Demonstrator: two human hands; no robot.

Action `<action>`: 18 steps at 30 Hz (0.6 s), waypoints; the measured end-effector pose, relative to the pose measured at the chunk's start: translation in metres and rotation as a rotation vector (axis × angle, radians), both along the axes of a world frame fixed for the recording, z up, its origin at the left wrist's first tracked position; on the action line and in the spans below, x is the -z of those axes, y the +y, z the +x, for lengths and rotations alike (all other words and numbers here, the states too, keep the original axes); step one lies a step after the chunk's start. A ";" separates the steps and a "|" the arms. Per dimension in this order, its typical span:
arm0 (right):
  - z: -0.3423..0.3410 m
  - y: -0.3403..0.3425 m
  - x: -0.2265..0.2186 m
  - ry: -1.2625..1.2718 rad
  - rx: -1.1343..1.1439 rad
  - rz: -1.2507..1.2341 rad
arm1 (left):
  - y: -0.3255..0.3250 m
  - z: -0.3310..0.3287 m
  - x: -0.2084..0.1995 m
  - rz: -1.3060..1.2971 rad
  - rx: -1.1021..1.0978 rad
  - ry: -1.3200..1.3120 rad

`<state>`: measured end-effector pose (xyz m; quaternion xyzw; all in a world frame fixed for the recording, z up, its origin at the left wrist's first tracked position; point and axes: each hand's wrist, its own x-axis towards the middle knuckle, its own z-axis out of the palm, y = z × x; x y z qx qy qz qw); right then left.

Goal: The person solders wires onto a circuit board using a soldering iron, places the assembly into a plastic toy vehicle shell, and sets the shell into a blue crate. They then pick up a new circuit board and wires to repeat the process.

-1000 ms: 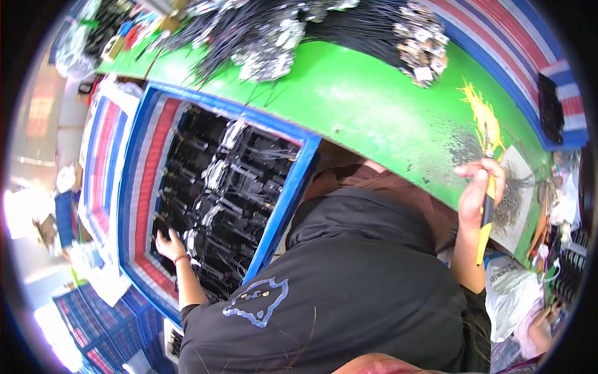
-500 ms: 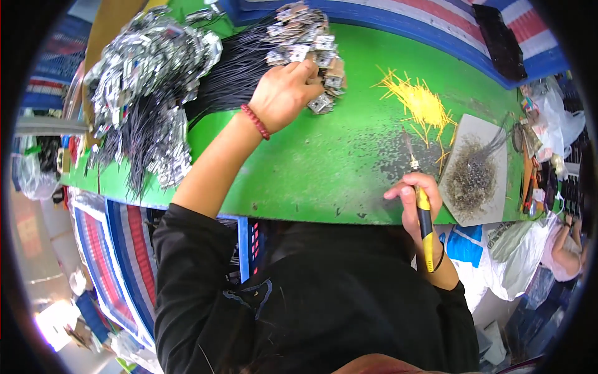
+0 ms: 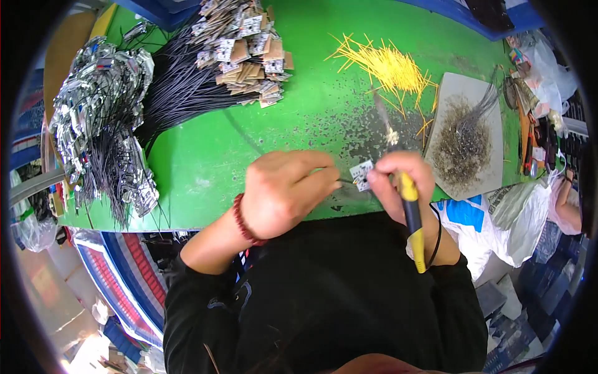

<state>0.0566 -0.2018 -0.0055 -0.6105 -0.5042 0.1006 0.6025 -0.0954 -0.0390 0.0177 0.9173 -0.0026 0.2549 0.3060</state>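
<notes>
Back from the board pile (image 3: 249,51), which lies at about eleven o'clock from it, comes the left hand (image 3: 283,187), its fingertips now pressed together on the dark lead (image 3: 346,181) of a small white board (image 3: 361,175) just off at three o'clock. Meeting it there, the right hand (image 3: 393,190) stays wrapped round a yellow-and-black soldering iron (image 3: 412,215), thumb touching the board's edge.

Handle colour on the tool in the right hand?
The handle is yellow and black, seen best in the head view.

Blk top (image 3: 336,293), blue line motif (image 3: 248,289); dk-red beaded bracelet (image 3: 239,218), L.
</notes>
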 end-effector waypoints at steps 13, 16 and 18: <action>0.005 -0.006 0.049 -0.294 0.129 -0.361 | 0.043 -0.027 0.038 0.120 -0.331 0.229; 0.033 -0.018 0.045 -0.340 0.312 0.000 | 0.040 0.006 0.024 0.020 -0.160 0.242; 0.044 -0.051 0.055 0.045 0.420 -0.023 | 0.037 0.044 0.026 0.009 0.052 0.264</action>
